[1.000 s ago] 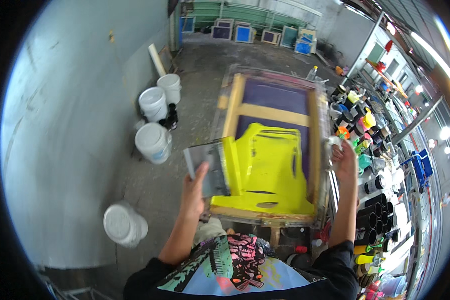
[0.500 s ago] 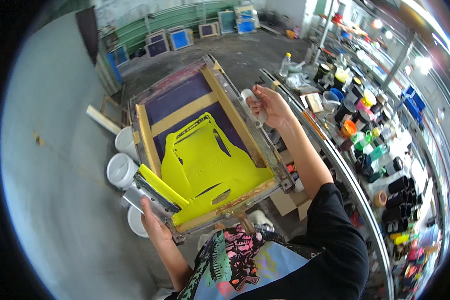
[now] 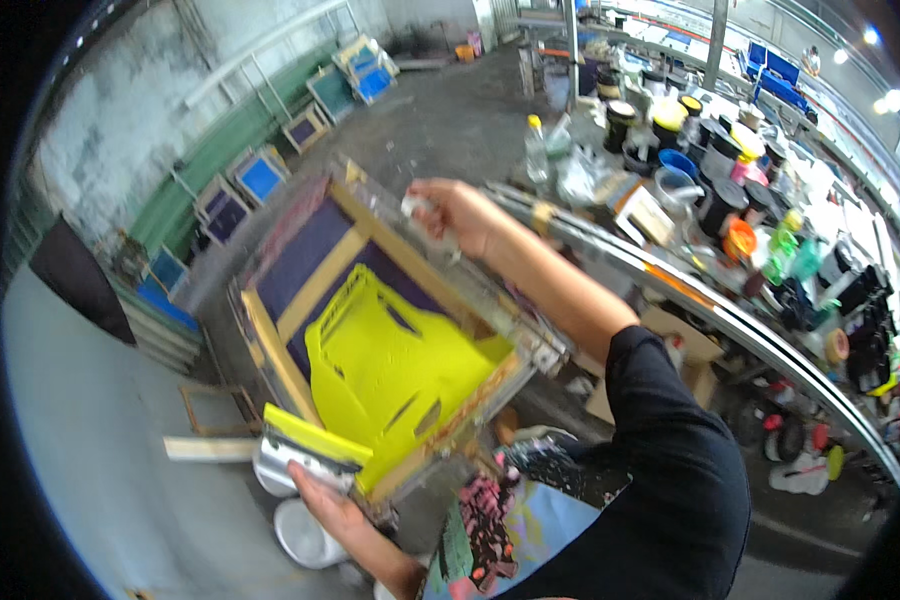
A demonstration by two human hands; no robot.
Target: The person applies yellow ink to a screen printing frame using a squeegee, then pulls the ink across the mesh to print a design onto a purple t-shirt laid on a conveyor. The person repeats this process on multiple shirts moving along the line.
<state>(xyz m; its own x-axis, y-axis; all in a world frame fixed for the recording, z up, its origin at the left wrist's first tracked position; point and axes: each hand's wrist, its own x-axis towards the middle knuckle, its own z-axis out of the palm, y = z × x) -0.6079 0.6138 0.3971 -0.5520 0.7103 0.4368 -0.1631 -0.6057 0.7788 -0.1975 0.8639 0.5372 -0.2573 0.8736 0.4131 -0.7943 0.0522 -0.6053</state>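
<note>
Above the screen frame (image 3: 272, 342), a clear path runs over its middle. At the frame's near-left corner, the squeegee (image 3: 315, 437) and left grip (image 3: 325, 502) obstruct passage. At its right edge, the right grip (image 3: 460, 217) and forearm (image 3: 560, 287) obstruct the gap toward the worktop (image 3: 620, 250), which carries crowded containers (image 3: 720, 205). Open floor (image 3: 430, 125) extends beyond the frame's far edge.

The left hand (image 3: 322, 500) grips just beside the near left corner of the screen frame (image 3: 282, 358), thumb laid along the top. The bare right forearm (image 3: 560, 285) slants out to the frame's right edge, the right hand (image 3: 458, 218) with its fingers curled inward.
</note>
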